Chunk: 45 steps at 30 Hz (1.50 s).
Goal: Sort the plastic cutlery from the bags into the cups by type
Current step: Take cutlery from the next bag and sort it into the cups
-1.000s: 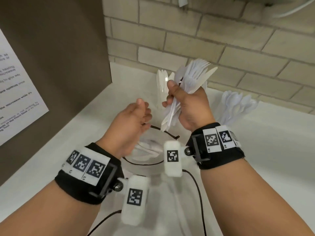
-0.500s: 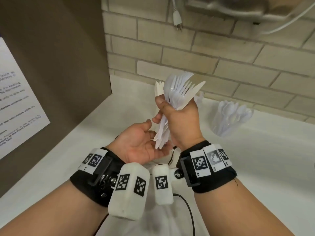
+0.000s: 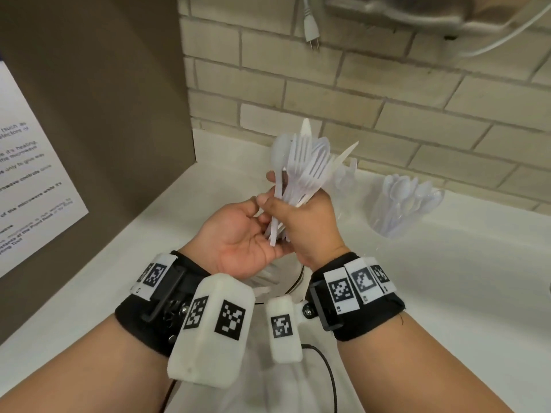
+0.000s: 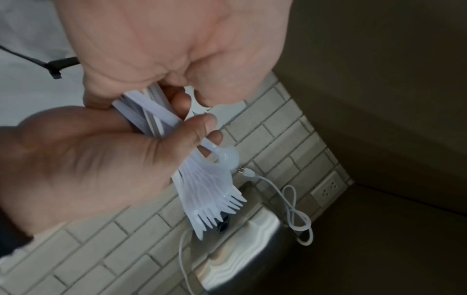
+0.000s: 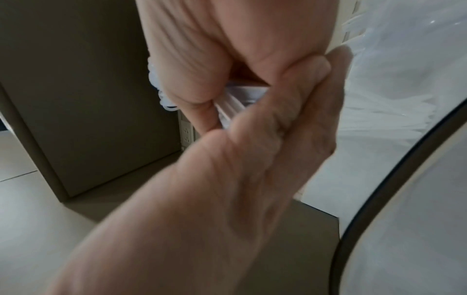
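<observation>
My right hand (image 3: 311,225) grips a bundle of white plastic cutlery (image 3: 310,166) by the handles, heads up: several forks, a knife and a spoon (image 3: 279,152). My left hand (image 3: 238,239) lies palm up under the handle ends, and its thumb and forefinger pinch the spoon's handle. The left wrist view shows the same pinch on the spoon (image 4: 228,157) beside the fork heads (image 4: 217,191). A clear cup of spoons (image 3: 402,204) stands on the counter to the right. A second cup (image 3: 346,177) is mostly hidden behind the bundle. A clear bag (image 5: 394,95) with more cutlery lies below my hands.
A brown panel (image 3: 98,114) with a paper notice (image 3: 26,186) walls off the left side. The brick wall (image 3: 387,114) runs behind the white counter (image 3: 462,278). A loose plug (image 3: 311,31) and a steel appliance (image 3: 432,13) hang above. A black cable (image 3: 328,374) trails near my wrists.
My left hand turned palm up, moved under the bundle and took the spoon's handle between thumb and forefinger. My right hand kept hold of the bundle and drew nearer.
</observation>
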{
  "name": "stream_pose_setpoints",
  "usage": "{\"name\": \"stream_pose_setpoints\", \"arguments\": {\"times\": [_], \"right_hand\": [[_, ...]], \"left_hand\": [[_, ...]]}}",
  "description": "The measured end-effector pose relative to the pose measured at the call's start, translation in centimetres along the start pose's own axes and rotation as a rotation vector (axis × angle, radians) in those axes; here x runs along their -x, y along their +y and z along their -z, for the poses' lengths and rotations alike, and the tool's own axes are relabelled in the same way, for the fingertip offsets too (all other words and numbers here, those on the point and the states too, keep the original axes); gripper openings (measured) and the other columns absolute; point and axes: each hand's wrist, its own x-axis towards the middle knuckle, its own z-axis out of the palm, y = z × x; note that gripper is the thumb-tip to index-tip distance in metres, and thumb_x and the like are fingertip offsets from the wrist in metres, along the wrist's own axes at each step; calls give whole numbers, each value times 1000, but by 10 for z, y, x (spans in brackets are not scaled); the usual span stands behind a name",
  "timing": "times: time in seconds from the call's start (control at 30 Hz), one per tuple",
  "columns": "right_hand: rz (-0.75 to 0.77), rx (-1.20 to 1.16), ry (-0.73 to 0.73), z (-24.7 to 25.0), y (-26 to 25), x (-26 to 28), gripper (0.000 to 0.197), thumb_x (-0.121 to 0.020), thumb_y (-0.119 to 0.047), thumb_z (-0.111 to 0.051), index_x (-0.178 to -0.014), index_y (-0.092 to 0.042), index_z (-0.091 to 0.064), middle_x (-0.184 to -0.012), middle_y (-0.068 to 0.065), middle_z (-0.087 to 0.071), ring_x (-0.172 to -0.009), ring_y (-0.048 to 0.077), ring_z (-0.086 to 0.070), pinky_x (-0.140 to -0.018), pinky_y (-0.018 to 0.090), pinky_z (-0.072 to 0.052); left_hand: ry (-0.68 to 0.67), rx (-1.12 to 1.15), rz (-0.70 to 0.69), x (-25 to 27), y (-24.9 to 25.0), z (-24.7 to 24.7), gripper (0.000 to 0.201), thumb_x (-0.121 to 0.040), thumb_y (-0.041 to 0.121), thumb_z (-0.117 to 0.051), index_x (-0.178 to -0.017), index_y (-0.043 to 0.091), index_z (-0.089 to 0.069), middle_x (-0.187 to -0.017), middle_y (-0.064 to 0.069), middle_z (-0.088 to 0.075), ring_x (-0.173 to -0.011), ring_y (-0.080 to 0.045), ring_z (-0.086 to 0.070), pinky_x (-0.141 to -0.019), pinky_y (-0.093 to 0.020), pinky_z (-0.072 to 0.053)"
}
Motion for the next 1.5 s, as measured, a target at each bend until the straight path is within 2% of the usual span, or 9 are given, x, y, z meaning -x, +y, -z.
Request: {"name": "stream_pose_setpoints", "arguments": {"times": [0.1, 0.23, 0.33, 0.6, 0.9, 1.07, 1.17, 1.37, 1.5], "right_hand": [[-59, -89, -20, 2, -2, -1, 14, -83, -1, -69, -87, -14, -64, -67, 5, -62, -58, 23, -61, -56, 35, -55], [-117, -138, -107, 0, 2, 1, 21, -82, 3, -68, -76, -11, -54, -58, 6, -55, -50, 22, -54, -50, 29, -49], [-149, -158, -186, 4, 7, 3, 29, -81, 10, -61, -66, -11, -47, -49, 4, -46, -39, 19, -41, -45, 26, -36], [-328, 44, -614, 4, 8, 25, 11, -63, 8, -54, -73, 6, -55, -44, 10, -45, -30, 11, -41, -40, 20, -41], [-223, 366, -453, 1, 10, 19, 19, -78, 2, -64, -77, -16, -59, -73, 2, -61, -71, 17, -61, -70, 37, -56], [-118, 568, -344, -7, 12, 20, 19, -86, -3, -59, -90, -21, -55, -78, 1, -59, -77, 25, -67, -59, 36, -60], [-78, 597, -405, -7, 12, 20, 24, -89, -8, -59, -79, -28, -50, -64, -10, -53, -55, 2, -56, -47, 17, -45], [-469, 21, -755, 10, 12, 26, 39, -88, 7, -54, -63, -21, -42, -45, -8, -31, -35, 3, -24, -37, 15, -14], [-610, -145, -1020, 15, 11, 27, 39, -84, 4, -48, -60, -25, -45, -45, -11, -36, -33, -2, -27, -36, 11, -16]], "left_hand": [[15, -11, 41, 0, -1, 3, 56, -102, 40, -26, -121, -4, -55, -93, -23, -71, -108, -32, -60, -106, -50, -37], [-80, -19, -8, -1, 0, 6, 54, -100, 48, -28, -116, 10, -64, -123, -13, -66, -119, -28, -57, -107, -51, -35], [-135, -369, -73, 6, -1, 5, 58, -85, 69, -40, -110, 26, -70, -90, 1, -62, -90, -17, -56, -101, -47, -34], [-93, -922, -419, 18, -2, -5, 30, -60, 26, -81, -87, 13, -74, -94, -7, -74, -87, -24, -70, -74, -42, -59], [206, -720, -643, 7, -4, -8, 23, -85, 29, -68, -64, 22, -72, -81, -6, -76, -79, -21, -71, -80, -38, -55], [214, -708, -685, 8, -7, -10, 16, -84, 36, -68, -77, 21, -69, -81, -4, -76, -82, -20, -72, -78, -38, -56], [206, -698, -672, 9, -6, -9, 15, -82, 31, -72, -79, 17, -68, -76, -5, -75, -77, -16, -71, -72, -31, -54], [-160, -909, -423, 13, 9, 2, 22, -65, 23, -83, -80, 20, -67, -86, -12, -68, -100, -38, -66, -51, -24, -52], [-403, -860, -318, 18, 6, 5, 22, -65, 36, -83, -68, 19, -69, -77, -7, -72, -112, -34, -62, -87, -57, -39]]}}
